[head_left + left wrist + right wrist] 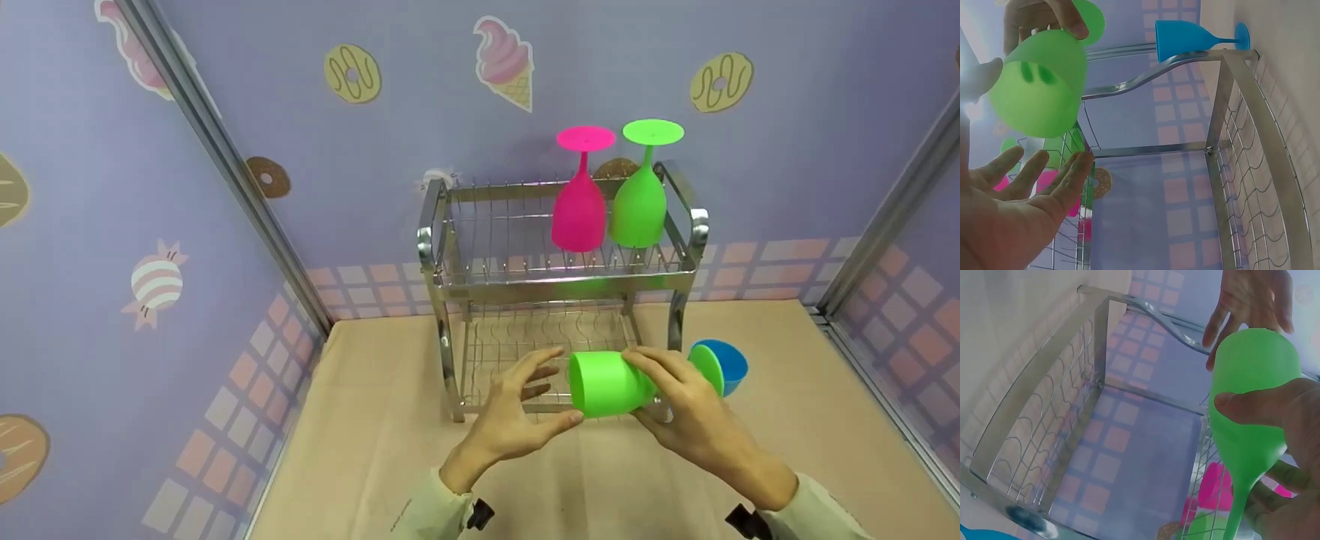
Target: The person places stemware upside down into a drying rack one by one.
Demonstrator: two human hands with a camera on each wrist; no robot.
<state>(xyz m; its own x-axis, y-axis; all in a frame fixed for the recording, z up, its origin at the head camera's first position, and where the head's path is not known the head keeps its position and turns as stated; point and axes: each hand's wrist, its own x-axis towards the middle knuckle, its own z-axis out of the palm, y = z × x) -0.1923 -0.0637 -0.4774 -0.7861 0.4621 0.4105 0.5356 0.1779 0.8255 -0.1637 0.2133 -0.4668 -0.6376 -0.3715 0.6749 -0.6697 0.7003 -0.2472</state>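
Observation:
A green plastic goblet (pixel 609 384) lies sideways in the air, its mouth toward the left. My right hand (pixel 694 416) grips its bowl near the stem; the right wrist view shows the thumb (pixel 1252 405) across the bowl. Beside the goblet's rim is my left hand (pixel 514 416), fingers spread and nothing in its grasp. Whether the left thumb touches the rim I cannot tell. On the upper tier of a metal dish rack (pixel 562 289), a pink goblet (pixel 579 210) and another green goblet (pixel 640 210) stand upside down.
A blue goblet (pixel 731 364) stands upright on the table right of the rack, partly hidden by the held goblet's foot; its whole shape shows in the left wrist view. The rack's lower wire tier (pixel 547 330) lies just beyond my hands. Patterned walls (pixel 420 135) enclose the table.

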